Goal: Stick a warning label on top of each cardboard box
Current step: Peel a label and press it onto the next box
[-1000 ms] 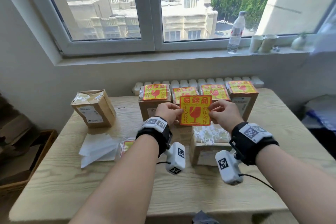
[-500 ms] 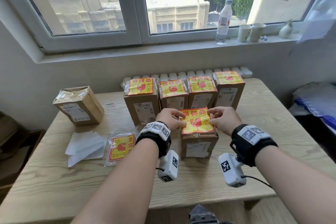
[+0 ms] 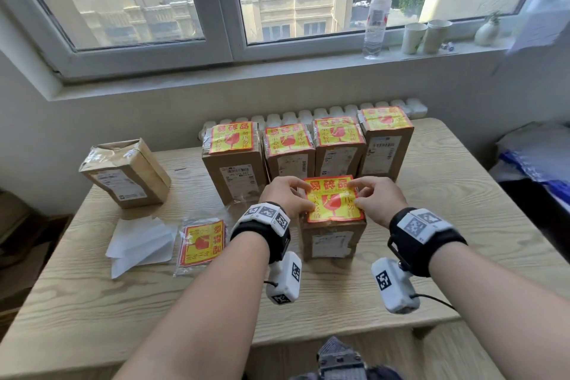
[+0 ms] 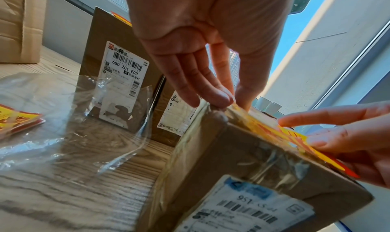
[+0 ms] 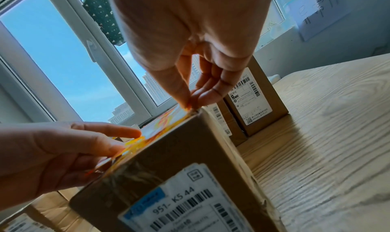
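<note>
On top of the near box (image 3: 333, 237), we are pressing the yellow sticker (image 3: 334, 199) down with both hands, left hand (image 3: 285, 194) and right hand (image 3: 377, 197) pinching its side edges. Uneven pressing may be leaving wrinkles or a crooked sticker.

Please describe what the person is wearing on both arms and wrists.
Both forearms are bare, without sleeves. Each wrist carries a black strap with a white block of square black-and-white codes: left, right. Below each hangs a white coded camera unit, with a thin black cable.
</note>
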Available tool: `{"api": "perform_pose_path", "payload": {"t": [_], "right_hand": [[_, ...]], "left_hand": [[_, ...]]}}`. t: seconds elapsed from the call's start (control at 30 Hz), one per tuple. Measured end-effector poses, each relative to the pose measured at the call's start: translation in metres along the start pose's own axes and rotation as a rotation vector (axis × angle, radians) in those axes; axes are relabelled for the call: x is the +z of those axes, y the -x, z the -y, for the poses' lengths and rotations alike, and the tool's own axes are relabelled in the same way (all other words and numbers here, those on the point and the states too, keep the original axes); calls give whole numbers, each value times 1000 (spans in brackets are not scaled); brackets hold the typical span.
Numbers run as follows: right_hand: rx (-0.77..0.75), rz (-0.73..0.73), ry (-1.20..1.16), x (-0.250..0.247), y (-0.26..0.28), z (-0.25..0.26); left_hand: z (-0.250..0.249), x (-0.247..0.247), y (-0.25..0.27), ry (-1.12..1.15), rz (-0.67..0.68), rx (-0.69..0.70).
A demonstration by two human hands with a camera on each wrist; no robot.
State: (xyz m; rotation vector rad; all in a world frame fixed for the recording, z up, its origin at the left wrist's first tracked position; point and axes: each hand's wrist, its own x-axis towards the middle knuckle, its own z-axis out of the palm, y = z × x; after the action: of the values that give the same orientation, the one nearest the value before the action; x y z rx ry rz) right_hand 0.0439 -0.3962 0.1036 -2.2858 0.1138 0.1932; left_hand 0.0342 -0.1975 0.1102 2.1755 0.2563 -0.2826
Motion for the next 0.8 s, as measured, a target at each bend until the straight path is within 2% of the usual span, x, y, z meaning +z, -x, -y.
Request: {"api": "perform_pose_path", "payload": {"t": [0.23, 0.4, 0.8], "right_hand": [[-23, -5, -98, 1, -1, -2], [20, 37, -95, 4, -5, -3], [3, 44, 18, 4, -1, -1]], "left_hand": [[4, 3, 0, 98, -48, 3], [4, 1, -1, 139, -20, 6], [1, 6, 2, 3, -61, 28]]}}
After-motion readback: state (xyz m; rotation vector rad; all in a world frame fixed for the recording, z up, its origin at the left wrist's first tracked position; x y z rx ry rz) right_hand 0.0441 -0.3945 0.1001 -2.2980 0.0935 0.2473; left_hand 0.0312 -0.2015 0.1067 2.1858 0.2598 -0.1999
